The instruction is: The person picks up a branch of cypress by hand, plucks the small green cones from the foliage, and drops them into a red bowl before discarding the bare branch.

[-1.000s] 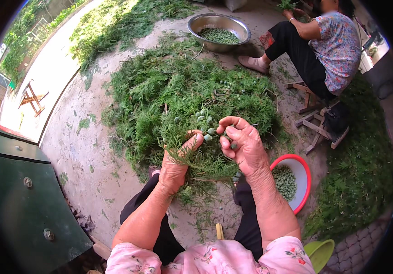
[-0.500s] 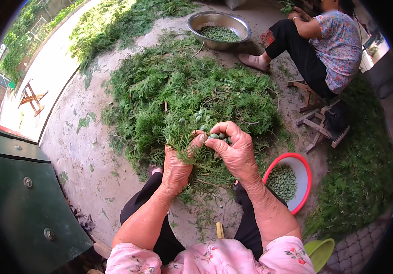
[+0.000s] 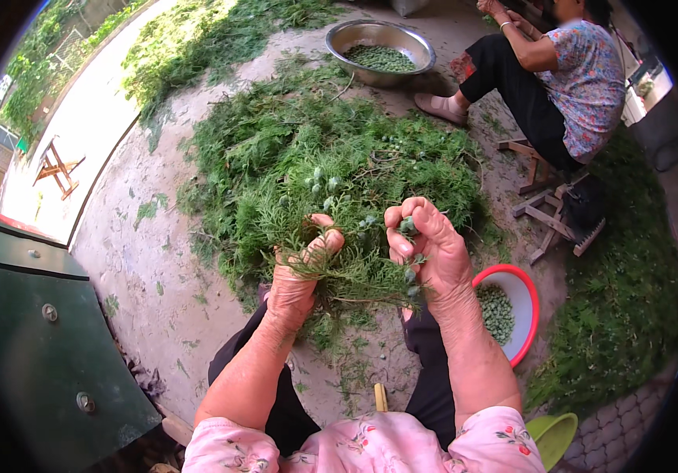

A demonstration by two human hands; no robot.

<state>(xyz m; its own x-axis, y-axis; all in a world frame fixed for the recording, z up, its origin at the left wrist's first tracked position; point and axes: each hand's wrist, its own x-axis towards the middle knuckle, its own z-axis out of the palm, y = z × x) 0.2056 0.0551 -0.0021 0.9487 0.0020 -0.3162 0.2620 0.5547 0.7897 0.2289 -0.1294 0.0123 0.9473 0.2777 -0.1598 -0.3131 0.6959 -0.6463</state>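
My left hand (image 3: 298, 285) is closed around the stems of a feathery evergreen sprig (image 3: 366, 272), which spreads out to the right above my knees. Pale green knobbly cones (image 3: 322, 183) show just beyond it, on the sprig or on the heap behind; I cannot tell which. My right hand (image 3: 445, 256) is raised beside the sprig with its fingers curled. Between its thumb and fingers sit small green cones (image 3: 407, 226), and a few more show by the palm. A heap of cut evergreen branches (image 3: 268, 138) lies on the ground beyond both hands.
Right of my knee stands a white basin with a red rim (image 3: 534, 319), holding loose cones. A metal basin (image 3: 386, 80) of cones stands at the far side. Another person (image 3: 591, 91) sits far right, near wooden stools (image 3: 545, 223). A green panel (image 3: 31, 347) stands left.
My right hand has drawn away from my left, to the right, with cones in its fingers. My left hand has dropped slightly, still gripping the sprig. The other person's hands have risen.
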